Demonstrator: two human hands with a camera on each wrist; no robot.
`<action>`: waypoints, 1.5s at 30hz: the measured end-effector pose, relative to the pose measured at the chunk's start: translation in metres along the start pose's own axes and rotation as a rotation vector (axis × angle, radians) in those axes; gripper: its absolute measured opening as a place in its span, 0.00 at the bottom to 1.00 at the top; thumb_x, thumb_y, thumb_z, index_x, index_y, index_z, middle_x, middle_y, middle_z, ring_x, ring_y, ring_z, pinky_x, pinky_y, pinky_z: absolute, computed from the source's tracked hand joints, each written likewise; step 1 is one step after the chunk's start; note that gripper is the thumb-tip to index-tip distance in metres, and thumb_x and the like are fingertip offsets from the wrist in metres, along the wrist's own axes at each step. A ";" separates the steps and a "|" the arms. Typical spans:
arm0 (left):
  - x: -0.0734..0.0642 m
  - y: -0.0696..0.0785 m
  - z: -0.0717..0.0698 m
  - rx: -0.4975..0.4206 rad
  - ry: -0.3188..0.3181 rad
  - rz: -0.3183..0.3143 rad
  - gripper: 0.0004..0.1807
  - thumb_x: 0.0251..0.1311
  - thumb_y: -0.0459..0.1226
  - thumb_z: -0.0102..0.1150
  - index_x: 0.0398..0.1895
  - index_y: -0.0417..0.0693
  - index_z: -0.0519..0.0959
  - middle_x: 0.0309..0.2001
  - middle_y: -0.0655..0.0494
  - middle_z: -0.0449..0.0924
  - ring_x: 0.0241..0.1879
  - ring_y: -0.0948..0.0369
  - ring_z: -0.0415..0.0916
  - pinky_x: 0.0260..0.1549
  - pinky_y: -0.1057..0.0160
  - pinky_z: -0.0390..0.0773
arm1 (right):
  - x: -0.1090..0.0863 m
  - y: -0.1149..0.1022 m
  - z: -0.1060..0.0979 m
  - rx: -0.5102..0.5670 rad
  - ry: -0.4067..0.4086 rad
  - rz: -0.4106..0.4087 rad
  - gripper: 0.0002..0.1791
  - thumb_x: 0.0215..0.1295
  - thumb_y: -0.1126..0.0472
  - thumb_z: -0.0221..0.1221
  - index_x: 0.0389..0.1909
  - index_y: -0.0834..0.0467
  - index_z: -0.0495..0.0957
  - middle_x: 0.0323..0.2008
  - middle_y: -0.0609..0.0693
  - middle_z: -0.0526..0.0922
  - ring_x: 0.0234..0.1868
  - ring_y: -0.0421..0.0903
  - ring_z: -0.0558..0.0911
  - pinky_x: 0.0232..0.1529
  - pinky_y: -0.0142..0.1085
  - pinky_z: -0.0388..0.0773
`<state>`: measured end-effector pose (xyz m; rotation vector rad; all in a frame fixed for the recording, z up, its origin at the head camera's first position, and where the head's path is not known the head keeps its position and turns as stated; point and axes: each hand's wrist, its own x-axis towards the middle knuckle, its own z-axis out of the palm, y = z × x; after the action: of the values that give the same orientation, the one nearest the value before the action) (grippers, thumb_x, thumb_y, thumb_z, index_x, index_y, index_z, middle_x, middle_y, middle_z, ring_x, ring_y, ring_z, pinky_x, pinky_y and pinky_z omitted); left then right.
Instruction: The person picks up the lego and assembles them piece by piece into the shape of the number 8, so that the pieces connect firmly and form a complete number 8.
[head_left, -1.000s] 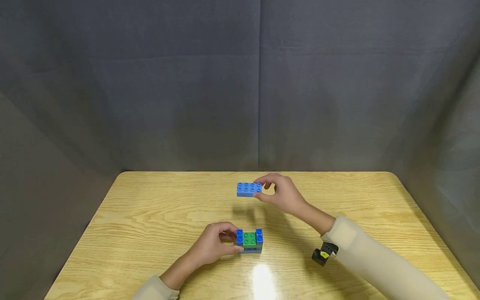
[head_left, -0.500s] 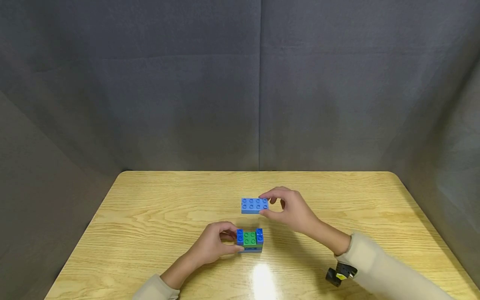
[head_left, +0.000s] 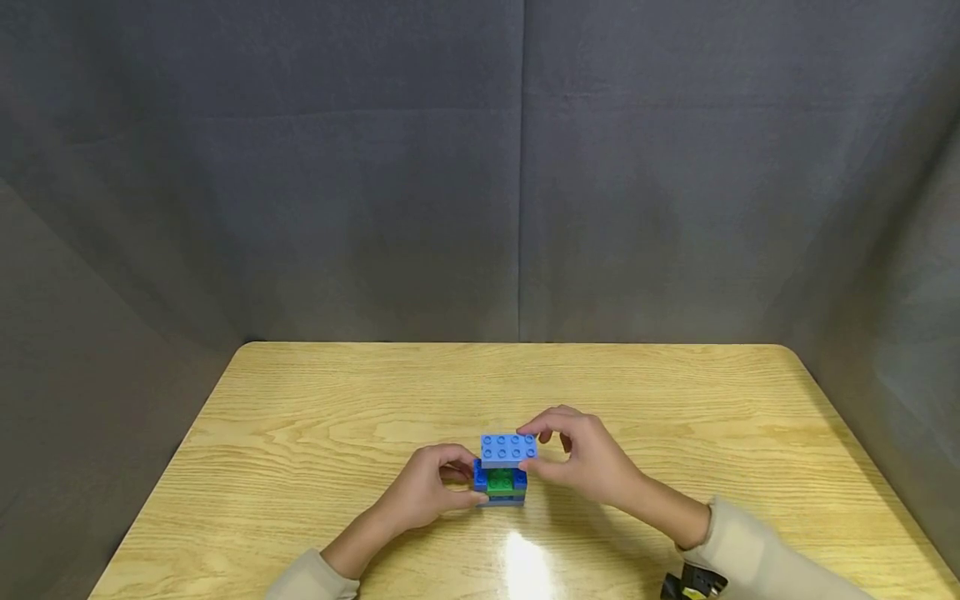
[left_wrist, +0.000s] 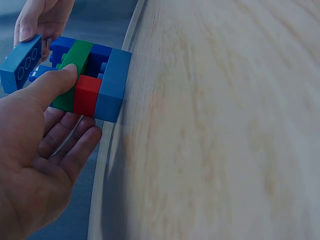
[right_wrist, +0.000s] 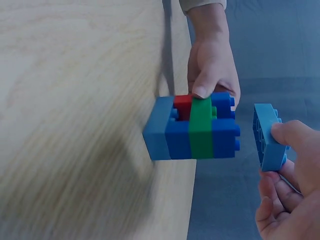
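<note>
A stack of toy building bricks stands on the table: a light blue brick (right_wrist: 158, 129) at the bottom, a red brick (left_wrist: 87, 95) and a dark blue one above it, then a green brick (head_left: 500, 481), then two small dark blue bricks (right_wrist: 223, 139) on top at either end. My left hand (head_left: 430, 492) grips the stack's left end between thumb and fingers. Just above the stack, my right hand (head_left: 592, 458) pinches the right end of a light blue eight-stud brick (head_left: 507, 448). In the right wrist view a gap shows between this brick and the stack.
The wooden table (head_left: 337, 400) has rounded far corners. Dark grey cloth (head_left: 360, 208) hangs behind it and at both sides. A black device (head_left: 693, 583) is strapped at the right sleeve.
My right hand has brought the light blue brick toward me, from beyond the stack to just above it. The left hand and the stack have stayed in place.
</note>
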<state>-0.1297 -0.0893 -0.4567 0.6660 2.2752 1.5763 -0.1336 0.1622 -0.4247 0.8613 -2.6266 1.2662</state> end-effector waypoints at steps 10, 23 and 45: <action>-0.002 0.001 0.000 -0.005 0.002 0.004 0.14 0.46 0.29 0.70 0.38 0.42 0.79 0.37 0.52 0.79 0.38 0.56 0.79 0.43 0.57 0.79 | -0.007 0.000 0.012 0.045 -0.027 0.023 0.16 0.49 0.51 0.71 0.41 0.45 0.81 0.36 0.35 0.79 0.34 0.44 0.76 0.25 0.30 0.70; 0.005 -0.030 0.003 -0.004 -0.005 0.015 0.16 0.46 0.38 0.73 0.38 0.48 0.79 0.38 0.57 0.79 0.38 0.61 0.79 0.42 0.65 0.79 | -0.009 0.001 0.017 0.038 -0.042 0.042 0.16 0.49 0.49 0.70 0.40 0.44 0.81 0.34 0.34 0.79 0.33 0.43 0.75 0.25 0.29 0.69; 0.005 -0.026 0.004 -0.001 0.002 -0.002 0.16 0.45 0.32 0.72 0.39 0.44 0.79 0.39 0.55 0.79 0.40 0.58 0.79 0.43 0.63 0.79 | -0.006 0.004 0.025 0.020 -0.018 -0.065 0.17 0.46 0.62 0.69 0.40 0.48 0.81 0.35 0.36 0.77 0.32 0.42 0.73 0.26 0.32 0.72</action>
<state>-0.1378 -0.0913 -0.4820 0.6619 2.2758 1.5777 -0.1264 0.1479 -0.4458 0.9575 -2.5812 1.2768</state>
